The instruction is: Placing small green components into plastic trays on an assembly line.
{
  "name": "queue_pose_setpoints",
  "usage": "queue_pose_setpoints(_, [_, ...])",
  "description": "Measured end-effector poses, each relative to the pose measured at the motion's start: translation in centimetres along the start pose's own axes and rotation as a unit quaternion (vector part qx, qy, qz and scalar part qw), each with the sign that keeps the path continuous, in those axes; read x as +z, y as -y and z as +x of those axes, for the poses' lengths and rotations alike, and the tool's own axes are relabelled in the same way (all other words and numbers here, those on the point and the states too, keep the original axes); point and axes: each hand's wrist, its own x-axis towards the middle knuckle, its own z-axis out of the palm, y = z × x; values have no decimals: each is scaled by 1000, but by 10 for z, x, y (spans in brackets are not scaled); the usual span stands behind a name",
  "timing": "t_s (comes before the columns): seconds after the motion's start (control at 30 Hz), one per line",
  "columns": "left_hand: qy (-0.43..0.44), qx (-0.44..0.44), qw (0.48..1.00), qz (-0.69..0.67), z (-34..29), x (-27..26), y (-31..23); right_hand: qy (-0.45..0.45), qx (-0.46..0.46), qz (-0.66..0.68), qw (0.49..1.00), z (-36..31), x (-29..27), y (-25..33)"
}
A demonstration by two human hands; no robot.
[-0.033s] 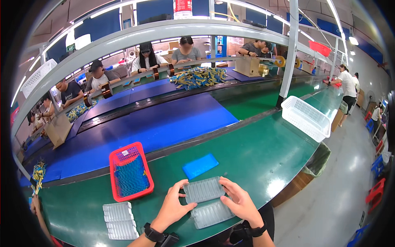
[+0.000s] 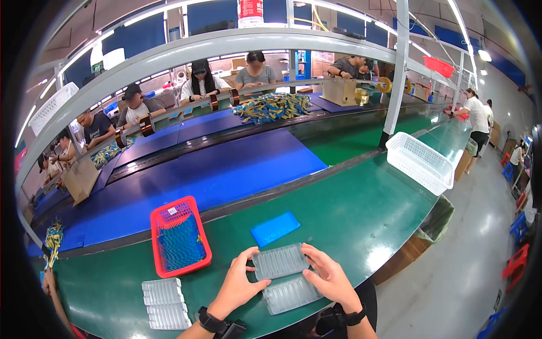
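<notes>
A clear plastic blister tray (image 2: 280, 261) with a row of ridged slots lies in front of me, its far half between my two hands. My left hand (image 2: 237, 285) grips its left end, fingers at the outer corner and thumb at the lower edge. At the right end, my right hand (image 2: 332, 278) curls its fingers over the corner, with the thumb on the near side. Close below sits a second ridged section (image 2: 292, 295); whether the two are joined I cannot tell. Another clear ridged tray (image 2: 162, 292) in two sections rests left of my left hand.
A flat blue piece (image 2: 275, 228) lies just beyond my hands. The red basket (image 2: 203, 240) at left holds many blue pieces. A white basket (image 2: 420, 164) stands at the right. Across the blue-covered belt (image 2: 226, 164), several people work beside a pile of blue and yellow strips (image 2: 274, 107).
</notes>
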Motion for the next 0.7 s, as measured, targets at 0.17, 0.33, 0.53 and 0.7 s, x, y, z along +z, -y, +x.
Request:
queue_pose_setpoints(0.17, [15, 12, 1000, 13, -1, 1, -1, -4, -5, 8, 1000, -2, -1, -4])
queue_pose_setpoints(0.33, [7, 16, 1000, 21, 0, 1, -1, -2, -2, 9, 1000, -2, -1, -2])
queue_pose_setpoints(0.53, [2, 10, 1000, 29, 0, -1, 3, 3, -3, 4, 1000, 0, 0, -6])
queue_pose_setpoints(0.7, [8, 3, 1000, 19, 1, 0, -1, -1, -5, -1, 1000, -2, -2, -4])
